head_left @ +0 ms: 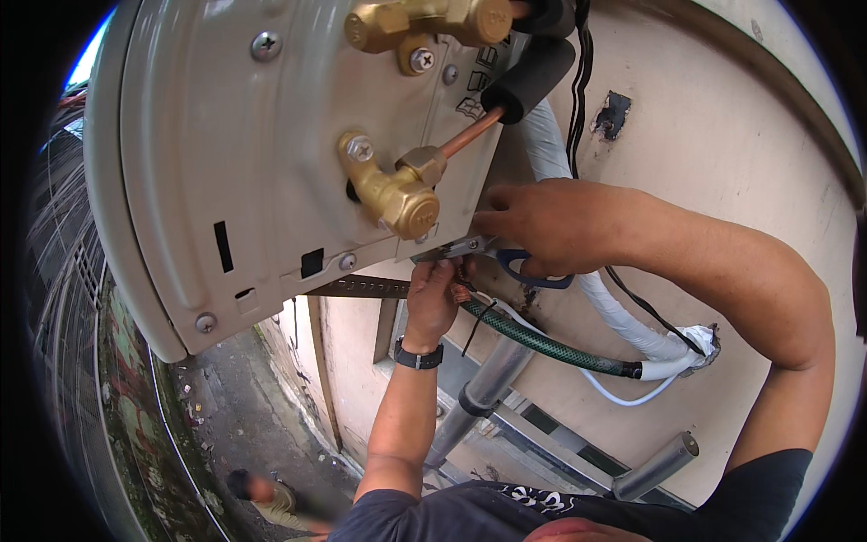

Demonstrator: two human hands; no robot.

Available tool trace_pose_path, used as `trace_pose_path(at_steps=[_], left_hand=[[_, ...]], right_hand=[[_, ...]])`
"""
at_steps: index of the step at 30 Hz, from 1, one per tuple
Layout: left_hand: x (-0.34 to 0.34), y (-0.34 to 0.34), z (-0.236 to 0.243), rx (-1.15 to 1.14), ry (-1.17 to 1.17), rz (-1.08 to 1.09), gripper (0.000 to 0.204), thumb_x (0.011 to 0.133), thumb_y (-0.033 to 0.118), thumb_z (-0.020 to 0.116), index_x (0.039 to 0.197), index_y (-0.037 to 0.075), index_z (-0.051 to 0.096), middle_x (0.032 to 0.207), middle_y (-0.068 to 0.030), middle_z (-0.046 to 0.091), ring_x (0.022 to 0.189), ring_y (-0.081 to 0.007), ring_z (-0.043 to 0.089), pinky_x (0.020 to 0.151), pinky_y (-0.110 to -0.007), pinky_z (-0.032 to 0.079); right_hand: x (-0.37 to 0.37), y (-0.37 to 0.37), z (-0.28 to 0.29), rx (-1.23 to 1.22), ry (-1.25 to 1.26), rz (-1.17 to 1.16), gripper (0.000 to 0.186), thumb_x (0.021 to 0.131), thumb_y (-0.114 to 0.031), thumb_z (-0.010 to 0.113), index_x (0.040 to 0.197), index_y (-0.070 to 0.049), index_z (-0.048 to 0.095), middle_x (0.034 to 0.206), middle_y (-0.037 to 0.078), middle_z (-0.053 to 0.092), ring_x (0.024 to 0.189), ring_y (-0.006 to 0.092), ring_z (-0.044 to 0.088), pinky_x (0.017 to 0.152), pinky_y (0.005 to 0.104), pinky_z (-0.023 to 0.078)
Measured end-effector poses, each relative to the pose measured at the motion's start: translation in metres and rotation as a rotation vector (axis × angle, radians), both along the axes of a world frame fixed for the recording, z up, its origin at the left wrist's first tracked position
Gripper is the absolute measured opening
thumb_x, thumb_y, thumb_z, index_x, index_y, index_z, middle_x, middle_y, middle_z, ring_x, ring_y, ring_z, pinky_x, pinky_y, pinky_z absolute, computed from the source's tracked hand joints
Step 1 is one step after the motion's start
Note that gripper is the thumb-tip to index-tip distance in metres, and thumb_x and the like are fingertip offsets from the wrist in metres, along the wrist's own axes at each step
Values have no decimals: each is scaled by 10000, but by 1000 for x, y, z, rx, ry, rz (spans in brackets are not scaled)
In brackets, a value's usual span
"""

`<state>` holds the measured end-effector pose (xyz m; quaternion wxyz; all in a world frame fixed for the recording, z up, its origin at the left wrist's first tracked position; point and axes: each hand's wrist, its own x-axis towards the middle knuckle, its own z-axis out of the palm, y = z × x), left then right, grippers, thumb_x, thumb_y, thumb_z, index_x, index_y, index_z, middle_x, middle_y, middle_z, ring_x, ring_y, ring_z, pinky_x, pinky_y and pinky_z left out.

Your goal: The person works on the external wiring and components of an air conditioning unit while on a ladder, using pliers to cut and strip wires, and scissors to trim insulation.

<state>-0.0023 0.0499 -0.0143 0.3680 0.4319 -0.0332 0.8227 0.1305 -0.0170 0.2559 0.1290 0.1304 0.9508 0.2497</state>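
Observation:
My right hand [564,226] grips a pair of scissors by their dark blue handles [535,271]. The metal blades [462,247] point left, just under the lower edge of a beige outdoor air-conditioner unit [271,163]. My left hand [432,303], with a black watch on its wrist, is raised to the blades, its fingers pinched together. Coppery strands [461,292] show beside those fingertips, but what they hold is hidden. A green braided hose [542,345] curves away from there, with a thin black cable tie [479,327] around it.
Brass valves [397,194] and a copper pipe [471,133] stick out above my hands. A white-wrapped pipe bundle [623,316] runs into a wall hole. Metal ladder rails [488,379] stand below. Far down, a person [275,506] is in the alley; cables hang at left.

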Motion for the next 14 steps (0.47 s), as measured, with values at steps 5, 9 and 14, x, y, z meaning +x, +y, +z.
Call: trace_pose_path(at_steps=[5, 9, 14], left_hand=[[3, 11, 1, 100, -12, -118, 244, 1068, 294, 633, 1142, 62, 641, 1115, -93, 655, 1014, -207, 606, 879, -340, 467], [8, 11, 8, 60, 24, -65, 256, 1041, 344, 651, 1124, 102, 630, 1042, -113, 620, 953, -208, 549, 823, -326, 421], [1, 8, 3, 29, 29, -107, 350, 1034, 312, 663, 1233, 41, 568, 1117, -95, 632, 1012, -199, 605, 884, -318, 497]], right_hand=[[4, 15, 1, 162, 20, 187, 655, 766, -76, 754, 1399, -130, 597, 1234, 142, 643, 991, 355, 729, 828, 464, 600], [2, 29, 12, 185, 11, 324, 565, 778, -45, 705, 1335, -138, 678, 1265, 158, 693, 1006, 366, 748, 851, 472, 606], [6, 18, 3, 190, 82, 113, 563, 818, -87, 709, 1376, -147, 660, 1282, 161, 693, 1021, 377, 743, 886, 460, 604]])
